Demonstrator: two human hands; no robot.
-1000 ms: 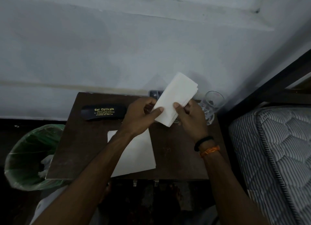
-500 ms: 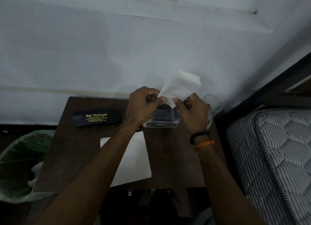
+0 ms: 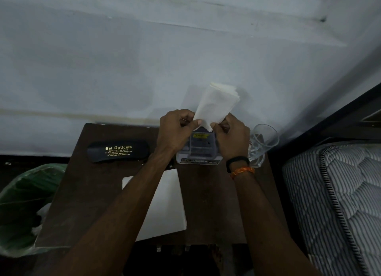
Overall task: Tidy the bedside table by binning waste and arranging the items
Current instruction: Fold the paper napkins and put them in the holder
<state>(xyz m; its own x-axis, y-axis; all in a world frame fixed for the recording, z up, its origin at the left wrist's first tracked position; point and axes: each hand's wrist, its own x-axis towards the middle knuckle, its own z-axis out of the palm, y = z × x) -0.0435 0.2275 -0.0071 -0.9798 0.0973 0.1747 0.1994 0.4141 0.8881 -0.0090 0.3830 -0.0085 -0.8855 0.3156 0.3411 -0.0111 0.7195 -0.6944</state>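
Dark wooden bedside table (image 3: 206, 203) looks half tidied to me: both my left hand (image 3: 175, 131) and right hand (image 3: 231, 139) pinch the folded white tissue stack (image 3: 216, 104), black spectacle case (image 3: 118, 151) unarranged.

White tissues (image 3: 216, 104), black specs case (image 3: 118, 151) w/ gold text, grey-striped mattress (image 3: 338, 197).

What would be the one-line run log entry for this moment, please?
left hand: gripping folded tissues | right hand: gripping same | tissues: above small box | spectacle case, glass, paper sheet: on table
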